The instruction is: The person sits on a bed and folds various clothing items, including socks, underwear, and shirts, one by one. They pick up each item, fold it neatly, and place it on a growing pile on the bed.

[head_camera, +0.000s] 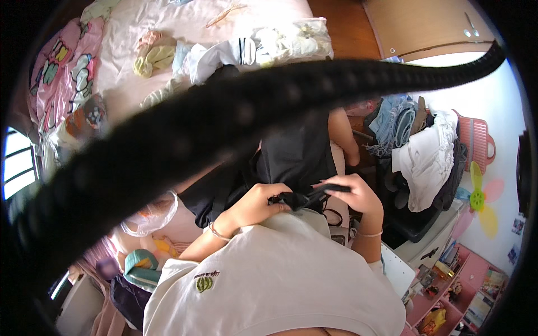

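In front of my white shirt (273, 273), my left hand (254, 203) closes around a bunched piece of thin black fabric (294, 200). My right hand (355, 193) pinches a narrow black strip (338, 188) that appears to run from the same bunch. Black cloth (290, 159) covers my lap beneath both hands; whether it joins the held piece is not clear. A bent bare leg (344, 138) shows at its right side. Across the upper view runs a blurred, dark ribbed band (252, 109), close to the camera, hiding part of the lap and bed.
White clothes (218, 59) and a clear bag of garments (298, 40) lie on the pink bed (126, 25). Folded jeans (395, 122) and white clothing (428, 159) pile up at right, beside a pink case (475, 138). A pink compartmented shelf (462, 281) stands lower right.
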The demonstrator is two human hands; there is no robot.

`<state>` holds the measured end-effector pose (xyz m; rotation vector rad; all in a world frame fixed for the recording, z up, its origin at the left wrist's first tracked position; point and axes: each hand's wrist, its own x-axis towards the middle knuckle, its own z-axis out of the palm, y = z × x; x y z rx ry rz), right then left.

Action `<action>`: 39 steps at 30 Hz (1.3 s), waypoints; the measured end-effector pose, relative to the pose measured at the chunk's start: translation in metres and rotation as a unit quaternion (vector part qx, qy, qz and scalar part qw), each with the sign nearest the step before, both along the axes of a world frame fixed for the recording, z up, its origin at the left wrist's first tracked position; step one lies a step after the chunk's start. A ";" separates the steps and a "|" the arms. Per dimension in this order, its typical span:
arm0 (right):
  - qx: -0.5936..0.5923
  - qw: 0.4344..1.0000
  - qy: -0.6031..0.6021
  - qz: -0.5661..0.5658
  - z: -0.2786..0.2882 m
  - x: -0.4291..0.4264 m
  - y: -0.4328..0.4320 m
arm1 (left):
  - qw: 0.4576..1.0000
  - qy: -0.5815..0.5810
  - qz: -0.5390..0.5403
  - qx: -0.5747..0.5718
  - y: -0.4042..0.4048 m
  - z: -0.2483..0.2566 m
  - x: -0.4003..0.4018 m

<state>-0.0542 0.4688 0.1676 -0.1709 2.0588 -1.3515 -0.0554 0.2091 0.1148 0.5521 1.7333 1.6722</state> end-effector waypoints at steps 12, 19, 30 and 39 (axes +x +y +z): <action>0.189 0.872 0.416 -0.175 -0.135 -0.167 -0.007 | 0.904 -0.132 0.408 0.004 0.048 -0.095 -0.133; -0.002 0.911 0.180 -0.372 -0.157 -0.168 -0.023 | 0.791 -0.509 0.316 0.122 0.049 -0.091 -0.160; -0.152 0.941 0.200 -0.228 0.019 -0.116 -0.012 | 0.972 -0.036 0.228 0.055 0.017 0.038 -0.144; 0.128 0.944 0.283 -0.116 -0.077 -0.027 0.001 | 0.968 0.205 0.140 -0.013 0.004 -0.074 -0.054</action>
